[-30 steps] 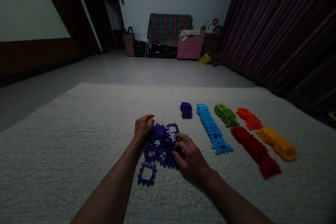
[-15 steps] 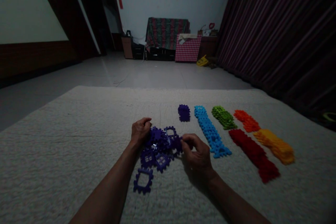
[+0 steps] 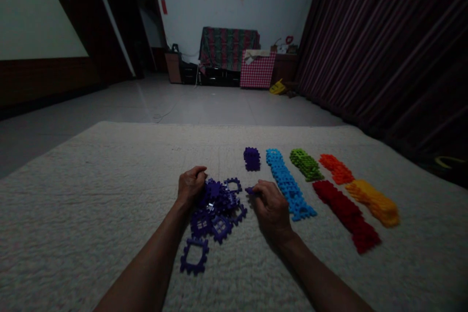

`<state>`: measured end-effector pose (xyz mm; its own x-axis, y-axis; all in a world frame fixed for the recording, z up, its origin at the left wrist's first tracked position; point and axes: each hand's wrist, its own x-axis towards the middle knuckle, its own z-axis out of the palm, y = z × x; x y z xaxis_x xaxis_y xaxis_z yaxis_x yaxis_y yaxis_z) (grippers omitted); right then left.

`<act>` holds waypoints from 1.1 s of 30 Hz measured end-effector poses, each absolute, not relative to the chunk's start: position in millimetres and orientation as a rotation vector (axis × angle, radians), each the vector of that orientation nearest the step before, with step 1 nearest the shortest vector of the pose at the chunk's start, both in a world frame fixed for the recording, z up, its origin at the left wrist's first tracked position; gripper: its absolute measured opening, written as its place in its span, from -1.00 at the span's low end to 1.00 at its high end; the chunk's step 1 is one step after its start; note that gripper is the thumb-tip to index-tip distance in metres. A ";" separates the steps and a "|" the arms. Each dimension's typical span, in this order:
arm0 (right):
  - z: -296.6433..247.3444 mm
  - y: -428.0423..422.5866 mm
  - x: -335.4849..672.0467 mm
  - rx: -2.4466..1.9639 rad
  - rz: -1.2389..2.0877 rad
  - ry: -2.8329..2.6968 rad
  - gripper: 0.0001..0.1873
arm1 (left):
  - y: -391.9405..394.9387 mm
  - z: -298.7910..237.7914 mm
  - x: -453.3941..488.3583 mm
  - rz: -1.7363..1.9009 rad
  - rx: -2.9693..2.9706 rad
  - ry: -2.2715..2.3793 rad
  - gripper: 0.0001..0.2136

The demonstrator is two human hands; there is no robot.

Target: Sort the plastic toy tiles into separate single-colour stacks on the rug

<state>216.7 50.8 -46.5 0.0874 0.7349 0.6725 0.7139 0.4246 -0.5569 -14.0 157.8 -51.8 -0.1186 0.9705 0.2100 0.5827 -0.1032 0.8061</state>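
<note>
A loose pile of purple interlocking tiles [image 3: 214,197] with notched edges lies in front of me; some are open frames and some have window bars. At the pile's left edge, my left hand [image 3: 190,186] is closed with its fingers curled; whatever may be inside it is hidden. To the right of the pile, my right hand [image 3: 272,207] pinches one purple tile [image 3: 250,190], seen nearly edge-on and apart from the pile. A square purple frame [image 3: 194,256] lies alone nearest me. Farther back sits a short overlapping row of purple tiles [image 3: 252,159].
Rows of overlapping tiles lie to the right: blue [image 3: 288,183], green [image 3: 306,164], orange [image 3: 336,169], red [image 3: 345,214] and yellow [image 3: 375,201]. All rest on a pale quilted cover [image 3: 109,180]. A dark curtain [image 3: 365,44] hangs at right.
My right hand has drawn the purple tile away from the pile and turned it nearly edge-on. The left hand stays beside the pile. The whole view has shifted slightly.
</note>
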 end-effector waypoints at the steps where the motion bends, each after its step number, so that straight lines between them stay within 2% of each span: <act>1: -47.2 49.8 216.6 -1.301 0.035 -1.665 -0.75 | 157.8 -51.8 -14.1 1.120 1.699 1.710 -0.68; 11: -48.5 42.1 211.7 -1.435 0.168 -1.836 -0.51 | 155.8 -51.7 -13.5 1.139 1.704 1.711 -0.68; 20: -45.5 40.1 210.9 -1.444 0.162 -1.825 -0.64 | 158.4 -55.4 -15.1 1.115 1.720 1.708 -0.68; 29: -52.3 43.9 212.6 -1.503 0.044 -1.728 -0.48 | 156.3 -50.9 -14.3 1.086 1.719 1.738 -0.69; 33: -47.6 41.3 211.7 -1.677 -0.076 -1.721 -0.55 | 155.2 -49.1 -13.3 1.103 1.714 1.728 -0.68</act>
<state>211.7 41.3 -47.6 0.1069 0.8478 0.5195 0.8901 0.1513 -0.4300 -13.3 155.2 -49.1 -0.1135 0.9714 0.2086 0.5984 -0.1008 0.7948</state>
